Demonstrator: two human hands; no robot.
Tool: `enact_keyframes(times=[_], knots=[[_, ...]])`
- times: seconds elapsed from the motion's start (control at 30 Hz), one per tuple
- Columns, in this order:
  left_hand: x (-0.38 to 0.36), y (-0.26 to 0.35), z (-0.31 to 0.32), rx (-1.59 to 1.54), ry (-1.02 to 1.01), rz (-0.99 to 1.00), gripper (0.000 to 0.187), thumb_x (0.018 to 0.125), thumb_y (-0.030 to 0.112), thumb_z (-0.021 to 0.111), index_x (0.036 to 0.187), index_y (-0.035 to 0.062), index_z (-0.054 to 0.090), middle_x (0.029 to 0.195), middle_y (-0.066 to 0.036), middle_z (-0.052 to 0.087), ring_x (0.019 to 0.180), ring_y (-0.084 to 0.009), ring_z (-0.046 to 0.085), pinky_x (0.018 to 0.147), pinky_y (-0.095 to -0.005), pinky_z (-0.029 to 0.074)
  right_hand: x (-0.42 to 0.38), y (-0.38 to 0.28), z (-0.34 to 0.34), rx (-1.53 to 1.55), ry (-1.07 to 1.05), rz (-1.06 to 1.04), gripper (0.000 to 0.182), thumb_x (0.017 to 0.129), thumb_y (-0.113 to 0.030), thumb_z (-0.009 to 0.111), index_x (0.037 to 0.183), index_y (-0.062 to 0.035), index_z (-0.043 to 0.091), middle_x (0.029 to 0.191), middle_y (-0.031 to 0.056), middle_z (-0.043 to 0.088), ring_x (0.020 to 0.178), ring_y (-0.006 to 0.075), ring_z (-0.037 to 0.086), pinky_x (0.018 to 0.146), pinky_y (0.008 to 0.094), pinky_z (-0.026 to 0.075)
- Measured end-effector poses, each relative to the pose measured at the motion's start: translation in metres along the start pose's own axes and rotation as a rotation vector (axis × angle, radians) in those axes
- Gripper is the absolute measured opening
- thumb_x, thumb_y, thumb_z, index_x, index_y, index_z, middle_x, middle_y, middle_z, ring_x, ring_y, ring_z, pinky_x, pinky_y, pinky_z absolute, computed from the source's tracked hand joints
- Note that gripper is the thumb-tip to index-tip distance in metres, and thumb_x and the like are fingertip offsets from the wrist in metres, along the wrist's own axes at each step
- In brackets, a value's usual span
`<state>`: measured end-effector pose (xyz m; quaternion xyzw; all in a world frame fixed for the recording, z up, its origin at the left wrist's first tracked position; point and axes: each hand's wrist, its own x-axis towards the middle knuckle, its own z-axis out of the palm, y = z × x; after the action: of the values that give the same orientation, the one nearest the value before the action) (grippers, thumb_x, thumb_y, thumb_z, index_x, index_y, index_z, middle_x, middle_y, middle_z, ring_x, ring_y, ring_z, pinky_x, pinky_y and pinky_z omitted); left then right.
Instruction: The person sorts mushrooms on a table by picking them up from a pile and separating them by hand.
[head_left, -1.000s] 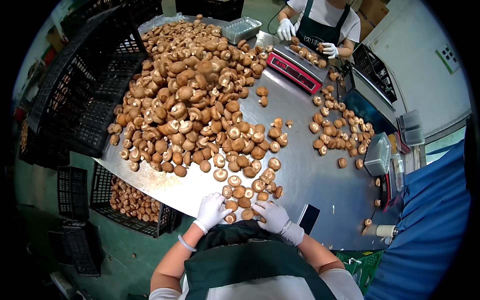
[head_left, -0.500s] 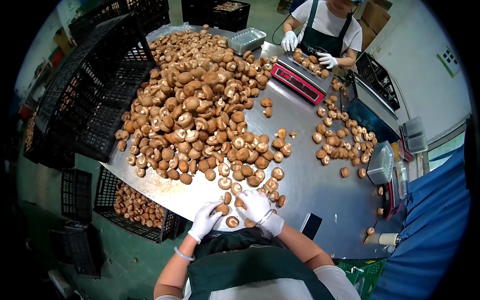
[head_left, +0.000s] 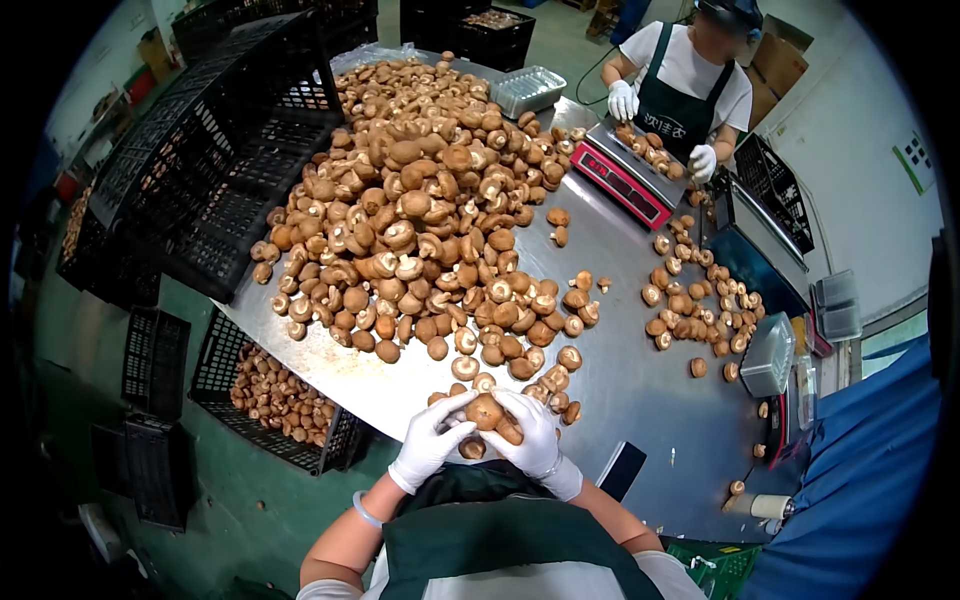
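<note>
White gloves cover both of my hands, which meet near the table's front edge. A brown-capped shiitake mushroom [head_left: 485, 411] sits between them, with the fingers of my left hand [head_left: 430, 443] closed at its left side. My right hand [head_left: 530, 437] is closed around its right side and also has a second mushroom [head_left: 509, 430] against its palm. Just below the hands, one more mushroom [head_left: 472, 448] lies on the metal table [head_left: 610, 380]. Beyond them rises a large heap of shiitake mushrooms [head_left: 420, 220].
Across the table a co-worker in gloves [head_left: 703, 162] stands at a red scale [head_left: 622, 182] bearing mushrooms. Loose mushrooms [head_left: 690, 310] are scattered at the right. A phone [head_left: 622, 470] lies by my right arm. Black crates [head_left: 215, 190] stand at left; another crate [head_left: 335, 452] holds mushrooms below.
My hands have come together and raised a mushroom between them; before, they were apart, each on a mushroom at the table. The co-worker's right-side hand has moved off the mushrooms on the scale.
</note>
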<state>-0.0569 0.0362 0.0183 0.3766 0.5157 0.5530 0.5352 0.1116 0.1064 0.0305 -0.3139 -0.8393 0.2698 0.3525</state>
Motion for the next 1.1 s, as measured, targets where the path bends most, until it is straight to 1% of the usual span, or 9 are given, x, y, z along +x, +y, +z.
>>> enact_keyframes(times=[0.1,0.4,0.47,0.63,0.77,0.83,0.93,1.03,1.1], knots=[[-0.001,0.021,0.002,0.255,0.016,0.205,0.037,0.081,0.001,0.067,0.117,0.0008,0.06,0.104,-0.009,0.06,0.087,-0.0144,0.061,0.077,-0.0237,0.051,0.003,-0.005,-0.003,-0.055,0.047,-0.044,0.058,0.065,-0.016,0.079,0.117,-0.0057,0.057,0.11,0.0116,0.062,0.097,0.027,0.06,0.084,0.0377,0.047],[0.002,0.026,0.004,0.492,0.088,0.36,0.011,0.077,0.001,0.066,0.087,0.0014,0.061,0.105,-0.011,0.06,0.088,-0.0237,0.06,0.075,-0.0312,0.049,0.002,-0.004,-0.006,-0.183,-0.019,-0.224,0.052,0.066,-0.016,0.078,0.114,-0.0079,0.058,0.112,0.0078,0.061,0.098,0.0251,0.06,0.085,0.0378,0.045],[-0.001,0.036,0.015,0.686,0.098,0.445,0.011,0.075,0.006,0.066,0.083,0.0034,0.06,0.109,-0.011,0.06,0.088,-0.0297,0.058,0.078,-0.0364,0.048,-0.001,-0.002,-0.004,-0.124,0.049,-0.106,0.053,0.066,-0.015,0.078,0.114,-0.0072,0.058,0.112,0.0092,0.061,0.099,0.0268,0.06,0.085,0.0378,0.046],[-0.014,0.042,0.008,0.605,0.085,0.455,0.013,0.073,0.003,0.068,0.084,0.0035,0.06,0.118,-0.013,0.058,0.092,-0.0294,0.059,0.078,-0.0359,0.049,0.003,-0.002,-0.012,-0.004,0.096,0.012,0.055,0.065,-0.01,0.079,0.116,-0.0048,0.057,0.113,0.014,0.06,0.1,0.0305,0.06,0.085,0.0377,0.047],[-0.021,0.038,-0.018,0.508,0.218,0.297,0.009,0.079,0.002,0.064,0.085,0.0031,0.058,0.112,-0.017,0.06,0.098,-0.0298,0.06,0.083,-0.0337,0.048,0.001,0.0,-0.015,0.127,0.092,0.097,0.055,0.069,-0.01,0.077,0.119,-0.003,0.055,0.118,0.0151,0.059,0.104,0.0295,0.059,0.091,0.037,0.045],[-0.02,0.043,-0.04,0.624,0.427,0.375,0.004,0.081,0.003,0.061,0.083,0.0034,0.057,0.111,-0.015,0.062,0.097,-0.0271,0.061,0.084,-0.0335,0.047,0.001,0.002,-0.015,0.2,0.078,0.146,0.056,0.072,-0.01,0.075,0.122,-0.0018,0.052,0.122,0.015,0.057,0.109,0.0276,0.057,0.094,0.036,0.044],[-0.026,0.022,-0.112,0.392,0.851,0.253,0.019,0.09,0.011,0.054,0.107,0.0037,0.055,0.114,-0.013,0.06,0.103,-0.0236,0.058,0.091,-0.0341,0.043,0.004,0.007,-0.019,0.944,-0.076,0.7,0.047,0.092,-0.015,0.052,0.134,0.0019,0.041,0.134,0.0135,0.047,0.123,0.0185,0.045,0.103,0.0315,0.035],[-0.057,-0.032,-0.198,-0.394,1.143,0.149,0.051,0.095,0.019,0.048,0.141,0.0053,0.03,0.128,-0.014,0.051,0.114,-0.0231,0.051,0.098,-0.0343,0.038,-0.019,0.049,-0.002,1.87,-0.18,0.929,0.048,0.097,-0.035,0.041,0.132,-0.0015,0.041,0.129,0.0172,0.049,0.118,0.032,0.048,0.095,0.0484,0.043],[-0.086,-0.086,-0.247,-0.591,1.212,0.121,0.058,0.095,0.02,0.049,0.145,0.0082,0.022,0.136,-0.012,0.043,0.117,-0.0226,0.049,0.1,-0.0342,0.036,-0.023,0.046,0.004,1.939,-0.098,0.935,0.05,0.096,-0.038,0.043,0.132,-0.0038,0.041,0.129,0.0169,0.048,0.115,0.0326,0.05,0.091,0.0505,0.046]])
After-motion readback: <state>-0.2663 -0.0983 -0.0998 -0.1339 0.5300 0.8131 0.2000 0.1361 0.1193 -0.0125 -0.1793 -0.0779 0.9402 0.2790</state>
